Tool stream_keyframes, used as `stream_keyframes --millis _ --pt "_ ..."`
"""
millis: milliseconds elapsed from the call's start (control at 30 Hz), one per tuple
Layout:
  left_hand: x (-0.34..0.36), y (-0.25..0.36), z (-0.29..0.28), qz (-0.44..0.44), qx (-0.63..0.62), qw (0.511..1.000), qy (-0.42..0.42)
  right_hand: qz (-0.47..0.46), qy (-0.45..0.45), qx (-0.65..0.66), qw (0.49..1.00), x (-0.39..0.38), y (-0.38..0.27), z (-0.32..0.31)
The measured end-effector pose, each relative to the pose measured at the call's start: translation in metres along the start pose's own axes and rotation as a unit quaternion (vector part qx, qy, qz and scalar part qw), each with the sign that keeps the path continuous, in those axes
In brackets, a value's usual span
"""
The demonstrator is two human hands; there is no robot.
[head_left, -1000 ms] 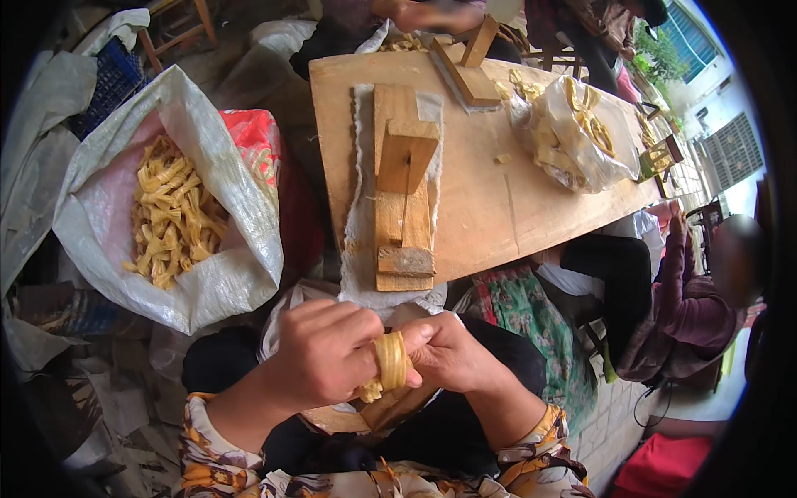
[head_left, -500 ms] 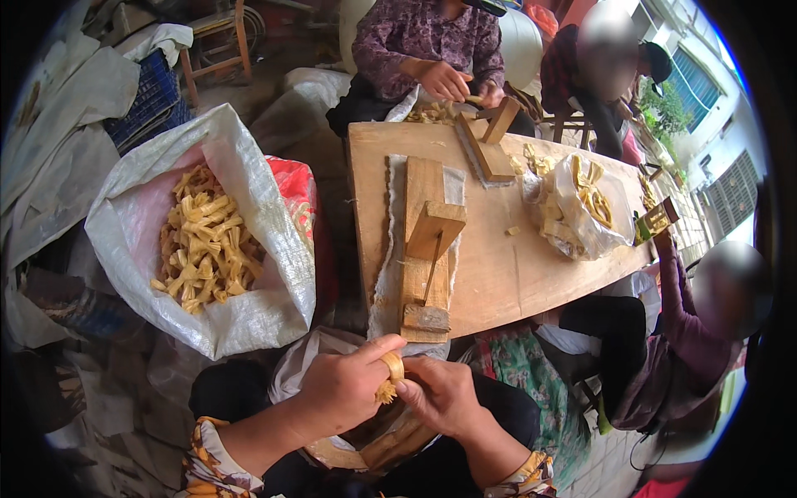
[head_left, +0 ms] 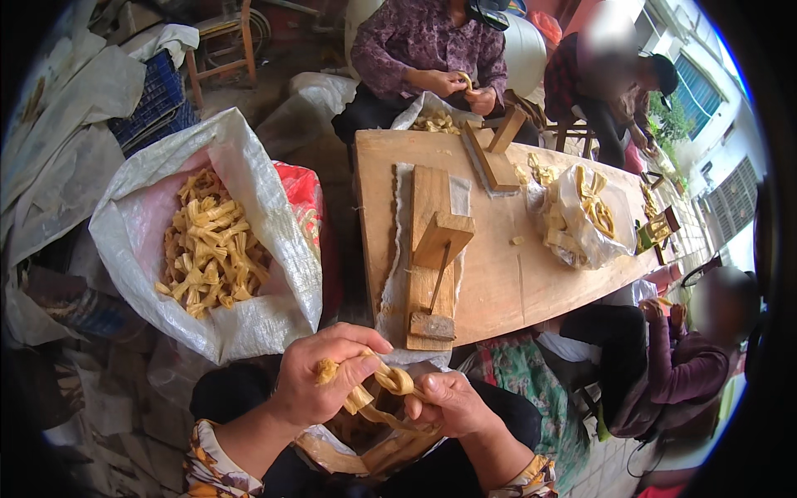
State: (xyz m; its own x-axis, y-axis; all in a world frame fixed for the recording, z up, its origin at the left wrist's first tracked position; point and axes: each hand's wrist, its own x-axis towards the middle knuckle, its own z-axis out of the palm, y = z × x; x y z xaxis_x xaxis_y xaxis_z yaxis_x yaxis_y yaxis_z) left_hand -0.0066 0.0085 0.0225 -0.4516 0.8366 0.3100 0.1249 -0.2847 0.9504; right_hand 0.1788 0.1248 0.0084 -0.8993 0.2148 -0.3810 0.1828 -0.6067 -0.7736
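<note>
Above my lap, a pale yellow, pliable strip [head_left: 395, 380] is looped into a loose knot between my hands. My left hand [head_left: 314, 378] pinches one end, with a frayed tuft poking out beside its fingers. On the other side of the knot, my right hand [head_left: 452, 402] grips the strip between thumb and fingers. Under both hands is an open bag [head_left: 314, 432] on my lap with more flat strips [head_left: 397, 448] in it. Just beyond them, a wooden stand [head_left: 444, 241] with an upright block and a thin slanting rod lies on a cloth.
A white woven sack [head_left: 286, 274] full of knotted pieces [head_left: 216, 253] stands at the left. The wooden table [head_left: 498, 299] carries a second stand [head_left: 494, 153] and a clear plastic bag [head_left: 573, 216] of pieces. Co-workers sit at its far side and right.
My hands have drawn apart, and the strip that was bunched between them now shows as a looped knot. The co-worker at the right has lowered their raised arms from the table's end.
</note>
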Motion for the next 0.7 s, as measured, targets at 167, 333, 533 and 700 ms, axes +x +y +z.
stream_keyframes --millis 167,333,533,700 --pt "-0.005 -0.005 -0.002 -0.015 0.021 0.999 0.036 0.006 0.055 -0.012 0.998 0.000 -0.001 0.001" --pt "-0.006 -0.016 -0.004 -0.137 0.038 0.989 -0.030 0.052 0.046 0.101 0.992 0.002 -0.007 0.000" --pt "-0.008 -0.017 0.018 -0.315 -0.319 0.890 -0.082 0.117 0.033 0.110 0.986 0.007 -0.004 0.007" --pt "-0.014 -0.017 0.019 -0.309 -0.298 0.903 0.021 0.063 0.111 0.010 0.992 -0.006 -0.014 0.002"
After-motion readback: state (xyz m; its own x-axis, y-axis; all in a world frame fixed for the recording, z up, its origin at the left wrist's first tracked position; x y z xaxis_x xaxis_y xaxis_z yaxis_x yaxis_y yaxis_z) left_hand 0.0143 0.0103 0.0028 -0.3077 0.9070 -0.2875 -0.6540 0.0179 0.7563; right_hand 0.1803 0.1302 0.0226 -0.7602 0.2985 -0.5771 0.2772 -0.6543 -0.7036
